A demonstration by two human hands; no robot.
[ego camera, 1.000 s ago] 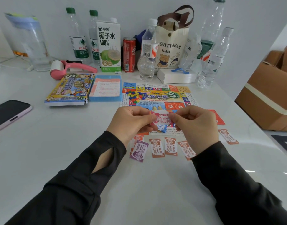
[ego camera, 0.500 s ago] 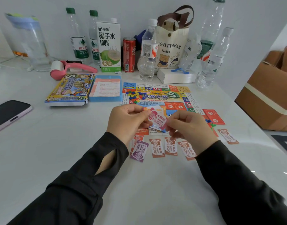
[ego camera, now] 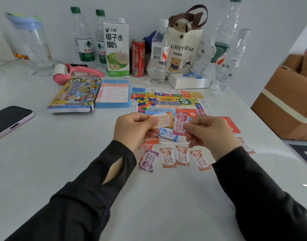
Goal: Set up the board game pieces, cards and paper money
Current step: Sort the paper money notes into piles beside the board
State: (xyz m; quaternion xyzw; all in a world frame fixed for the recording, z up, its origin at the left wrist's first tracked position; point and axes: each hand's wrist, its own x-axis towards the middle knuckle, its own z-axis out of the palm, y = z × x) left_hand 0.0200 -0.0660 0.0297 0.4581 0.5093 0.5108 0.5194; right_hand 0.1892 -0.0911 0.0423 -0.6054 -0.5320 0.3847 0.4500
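Where the black sleeves (ego camera: pixel 79 197) end above the white table (ego camera: pixel 166 197), a row of paper money lies flat: a purple note (ego camera: pixel 148 160) at the left, then red-brown notes (ego camera: pixel 182 156) side by side. Just past the row, both hands are raised over the near edge of the board (ego camera: pixel 168 103). The left hand (ego camera: pixel 131 129) pinches an orange note (ego camera: pixel 162 120); the right hand (ego camera: pixel 210 134) pinches a pink note (ego camera: pixel 180 125) that overlaps it. A blue note (ego camera: pixel 167 134) shows below them, but I cannot tell which hand holds it. Further back, coloured pieces (ego camera: pixel 144 102) are heaped on the board's left part and a red card (ego camera: pixel 231 124) lies by its right edge. Left of the board lie the game box (ego camera: pixel 74 94) and a blue tray (ego camera: pixel 112 93). Bottles (ego camera: pixel 83 40), a carton (ego camera: pixel 117 49) and a can (ego camera: pixel 138 58) stand along the wall.
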